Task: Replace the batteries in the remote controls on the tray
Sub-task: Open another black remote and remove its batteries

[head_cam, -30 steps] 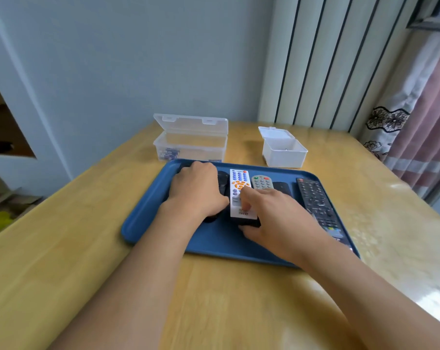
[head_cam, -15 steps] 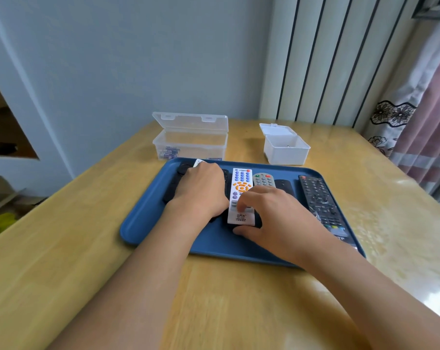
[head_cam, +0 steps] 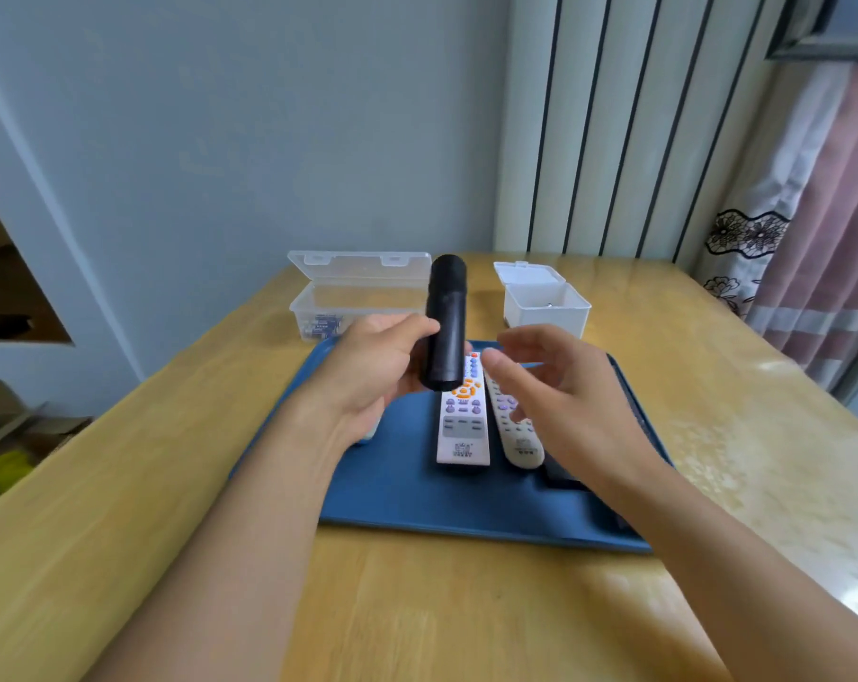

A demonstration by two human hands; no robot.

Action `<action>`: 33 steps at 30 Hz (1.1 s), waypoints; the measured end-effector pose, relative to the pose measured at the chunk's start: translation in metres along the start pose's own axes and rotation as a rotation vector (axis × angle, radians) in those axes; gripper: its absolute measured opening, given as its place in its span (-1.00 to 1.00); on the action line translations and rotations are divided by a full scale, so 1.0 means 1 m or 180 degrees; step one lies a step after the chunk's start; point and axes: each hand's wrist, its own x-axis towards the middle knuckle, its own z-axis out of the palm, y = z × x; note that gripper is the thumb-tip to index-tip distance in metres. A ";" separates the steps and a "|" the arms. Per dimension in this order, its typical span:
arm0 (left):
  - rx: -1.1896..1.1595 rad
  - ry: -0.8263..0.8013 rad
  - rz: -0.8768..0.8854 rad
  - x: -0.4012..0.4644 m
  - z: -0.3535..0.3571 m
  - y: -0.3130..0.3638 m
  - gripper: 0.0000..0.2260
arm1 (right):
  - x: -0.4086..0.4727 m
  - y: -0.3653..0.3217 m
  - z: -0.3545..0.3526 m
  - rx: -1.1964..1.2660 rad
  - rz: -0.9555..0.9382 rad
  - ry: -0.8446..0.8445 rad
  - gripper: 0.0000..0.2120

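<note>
My left hand grips a black remote and holds it raised above the blue tray, its plain back side toward me. My right hand hovers just right of it with fingers spread, holding nothing. On the tray lie a white remote with blue and orange buttons and a beige remote beside it. A dark remote shows partly under my right wrist. More of the tray's right side is hidden by my right hand.
A clear plastic box with its lid open holds blue batteries at the back left of the wooden table. A small white box with open lid stands back right. Wall behind, curtain at the right.
My left hand has lifted the black remote off the tray and turned it upright. My right hand has let go of the white remote and risen with fingers spread.
</note>
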 end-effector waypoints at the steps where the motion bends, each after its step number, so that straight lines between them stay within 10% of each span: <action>1: -0.0272 -0.0320 -0.0047 -0.003 0.005 0.002 -0.76 | 0.004 -0.003 -0.003 0.0618 0.0353 -0.0125 -0.74; 7: -0.0083 -0.1035 -0.0264 -0.008 0.024 -0.005 -0.80 | 0.012 -0.008 -0.029 0.2124 0.1061 0.0073 -0.87; 12: -0.0760 0.0344 0.0181 0.006 0.025 -0.011 -0.80 | 0.013 -0.007 -0.041 0.1685 0.1079 -0.0344 -0.80; 20: -0.0617 -0.0332 0.0181 -0.005 0.045 -0.016 -0.77 | -0.007 -0.016 -0.014 0.1037 0.0885 -0.1458 -0.75; 23: -0.0564 -0.0081 0.0291 -0.005 0.044 -0.016 -0.80 | 0.001 -0.016 -0.029 -0.0132 0.0711 -0.0881 -0.63; 26: 0.0137 -0.0196 0.0395 -0.008 0.046 -0.019 -0.79 | 0.011 -0.008 -0.037 0.0286 0.0432 0.0118 -0.66; 33: 0.0039 -0.1386 0.0066 -0.015 0.056 -0.023 -0.78 | 0.021 0.013 -0.040 0.1305 0.0431 0.0175 -0.93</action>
